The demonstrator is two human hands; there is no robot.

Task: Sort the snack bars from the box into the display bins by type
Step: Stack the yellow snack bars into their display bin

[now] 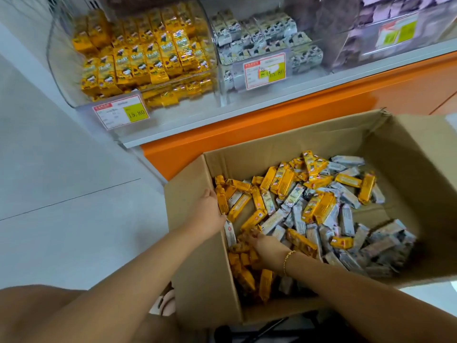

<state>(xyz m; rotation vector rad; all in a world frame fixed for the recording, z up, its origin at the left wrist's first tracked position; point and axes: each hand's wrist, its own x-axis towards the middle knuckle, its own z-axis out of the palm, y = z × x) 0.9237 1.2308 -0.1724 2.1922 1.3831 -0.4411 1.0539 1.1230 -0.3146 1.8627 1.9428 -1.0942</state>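
An open cardboard box [400, 149] stands on the floor, filled with mixed yellow snack bars [286, 184] and grey snack bars [346, 219]. My left hand [210, 211] is inside the box at its left wall, its fingers wrapped round a few yellow bars [221, 201]. My right hand [265, 245], a gold bracelet on its wrist, reaches among the yellow bars near the front left and touches one; blur hides its fingers. Above, a clear display bin [61, 70] holds yellow bars and the bin beside it [222, 90] holds grey ones.
The bins sit on a white shelf [197, 129] over an orange cabinet [371, 95]. Price tags [121, 113] hang on the bin fronts. A third bin with purple packs [395, 26] is at the top right. Grey floor tiles lie to the left; my knee shows at the bottom left.
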